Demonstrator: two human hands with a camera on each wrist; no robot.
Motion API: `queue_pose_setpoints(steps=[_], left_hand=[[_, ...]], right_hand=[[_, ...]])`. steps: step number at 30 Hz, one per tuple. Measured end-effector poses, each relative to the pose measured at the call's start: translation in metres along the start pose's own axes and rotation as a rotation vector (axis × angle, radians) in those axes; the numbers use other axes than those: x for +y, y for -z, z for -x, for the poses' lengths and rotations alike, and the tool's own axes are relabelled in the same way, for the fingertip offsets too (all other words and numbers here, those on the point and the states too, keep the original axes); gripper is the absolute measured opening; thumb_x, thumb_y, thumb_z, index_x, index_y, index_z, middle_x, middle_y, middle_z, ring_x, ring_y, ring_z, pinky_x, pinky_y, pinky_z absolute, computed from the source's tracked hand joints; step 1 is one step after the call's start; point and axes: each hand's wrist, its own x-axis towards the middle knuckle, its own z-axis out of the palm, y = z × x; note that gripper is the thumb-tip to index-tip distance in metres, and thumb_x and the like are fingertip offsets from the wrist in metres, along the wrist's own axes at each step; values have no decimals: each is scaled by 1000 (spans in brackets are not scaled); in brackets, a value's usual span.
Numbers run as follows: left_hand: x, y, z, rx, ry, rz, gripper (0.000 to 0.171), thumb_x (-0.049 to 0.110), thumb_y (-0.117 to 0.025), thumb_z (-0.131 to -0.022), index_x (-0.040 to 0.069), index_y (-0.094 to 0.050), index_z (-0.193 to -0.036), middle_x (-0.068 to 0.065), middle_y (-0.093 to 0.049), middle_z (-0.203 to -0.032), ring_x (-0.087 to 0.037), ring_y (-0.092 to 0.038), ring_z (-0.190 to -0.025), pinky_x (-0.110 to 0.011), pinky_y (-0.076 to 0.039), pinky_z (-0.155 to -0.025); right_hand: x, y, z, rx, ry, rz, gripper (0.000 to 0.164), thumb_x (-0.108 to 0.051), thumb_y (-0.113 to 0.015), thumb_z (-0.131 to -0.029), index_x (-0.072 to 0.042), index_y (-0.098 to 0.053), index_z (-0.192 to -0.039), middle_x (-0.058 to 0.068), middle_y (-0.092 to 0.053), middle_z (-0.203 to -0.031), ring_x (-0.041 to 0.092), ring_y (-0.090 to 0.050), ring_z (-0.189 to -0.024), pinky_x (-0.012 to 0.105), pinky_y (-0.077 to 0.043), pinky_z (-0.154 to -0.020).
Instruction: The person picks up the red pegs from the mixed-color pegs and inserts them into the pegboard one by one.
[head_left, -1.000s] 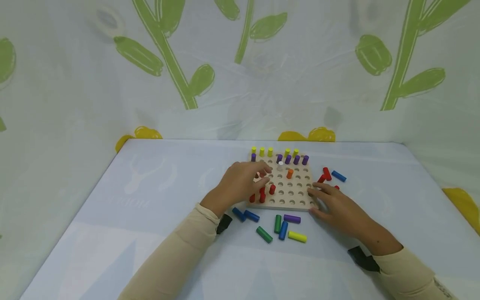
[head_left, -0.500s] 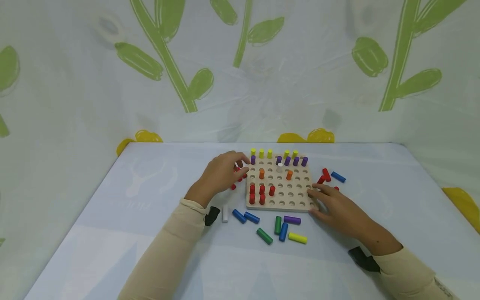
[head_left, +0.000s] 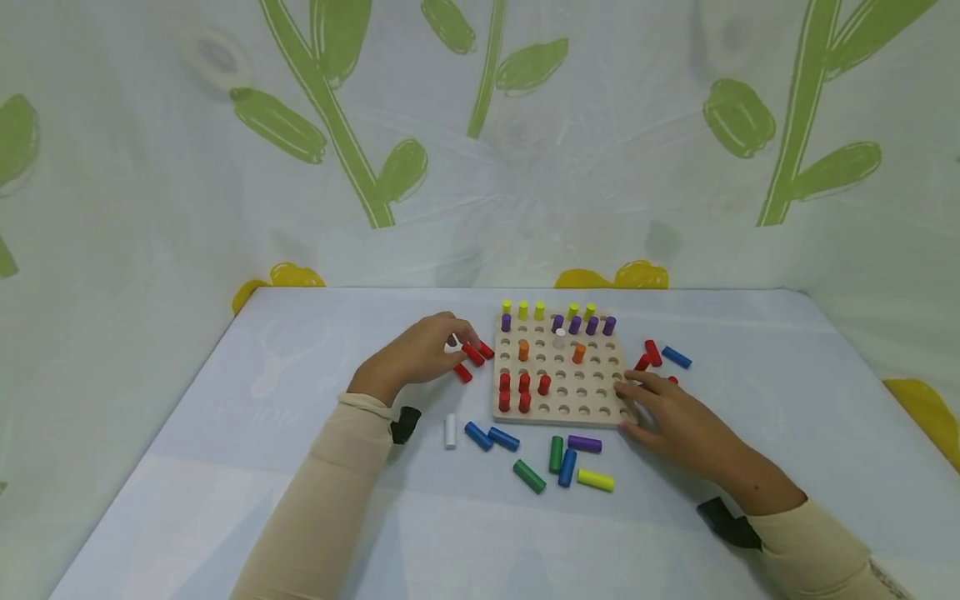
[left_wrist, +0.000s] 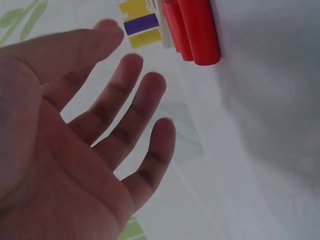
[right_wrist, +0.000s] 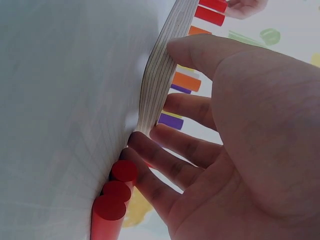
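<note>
My left hand is at the left of a wooden pegboard, its fingertips right by several loose red pegs. In the left wrist view the fingers are spread and loosely bent with nothing between them, and the red pegs lie just past the fingertips. My right hand rests at the board's near right corner. Its thumb touches the board's side in the right wrist view, with relaxed fingers over the edge. Standing in the board are red pegs, orange pegs, a white peg, purple pegs and yellow pegs.
Before the board lie a white peg, blue pegs, green pegs, a purple peg and a yellow peg. Right of it are more red pegs and a blue peg. A leaf-patterned cloth rises behind the table.
My left hand has moved from over the board leftward to the loose red pegs. An orange peg and the white peg on the table have come into sight. My right hand stays put.
</note>
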Motion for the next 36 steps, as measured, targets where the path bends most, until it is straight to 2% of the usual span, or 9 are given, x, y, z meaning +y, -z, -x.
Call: queue_pose_setpoints(steps=[3, 6, 12, 26, 36], left_hand=[[-2, 0, 0, -47, 16, 23, 21, 11, -66, -94, 19, -73, -111, -3, -61, -120, -24, -53, -115, -40, -52, -98], [-3, 0, 0, -79, 60, 34, 18, 12, -70, -92, 22, -73, -107, -3, -60, -121, -24, -53, -115, -39, -52, -99], [-6, -4, -2, -85, 136, 42, 19, 13, -76, -88, 22, -73, -105, -5, -60, -121, -24, -55, -116, -38, -55, -96], [-16, -10, -8, -119, 122, -14, 17, 15, -77, -88, 24, -76, -102, -3, -61, -108, -21, -55, -103, -28, -55, -81], [-14, -10, -8, -115, 140, -15, 17, 15, -77, -87, 23, -76, -103, -3, -61, -106, -21, -55, -101, -27, -54, -79]], right_hand=[[0, 0, 0, 6, 1, 1, 61, -31, -79, -86, -10, -59, -139, 20, -50, -147, 45, -49, -133, 58, -50, -98], [0, 0, 0, 7, -1, -1, 61, -31, -79, -85, -10, -59, -139, 20, -50, -147, 45, -49, -133, 58, -50, -98], [0, 0, 0, 12, 1, -3, 61, -31, -79, -85, -10, -59, -139, 19, -50, -147, 45, -49, -133, 58, -50, -98], [1, -1, 0, 8, -1, -16, 60, -29, -79, -85, -10, -60, -138, 20, -50, -147, 45, -48, -134, 59, -49, -99], [1, 0, 1, 14, 1, -24, 61, -30, -80, -85, -11, -59, -139, 19, -49, -148, 44, -48, -134, 59, -49, -100]])
